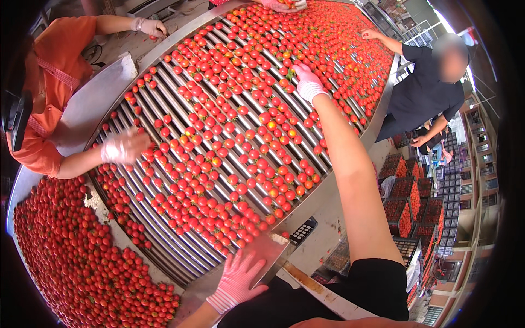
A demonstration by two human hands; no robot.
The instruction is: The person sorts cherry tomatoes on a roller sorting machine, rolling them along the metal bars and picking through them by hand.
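Observation:
Many small red tomatoes, a few of them orange or yellowish, lie on a metal roller conveyor. My right hand, in a pink and white striped glove, reaches across the rollers among the tomatoes. A green leafy bit shows at its fingertips; whether they grip it I cannot tell. My left hand, in a matching glove, rests with spread fingers on the metal edge plate at the near side of the conveyor and holds nothing.
A co-worker in orange has gloved hands at the left side. Another person's gloved hand is at the top. A person in dark clothes stands at right. Piled tomatoes fill a metal trough at lower left. Stacked crates stand behind my right arm.

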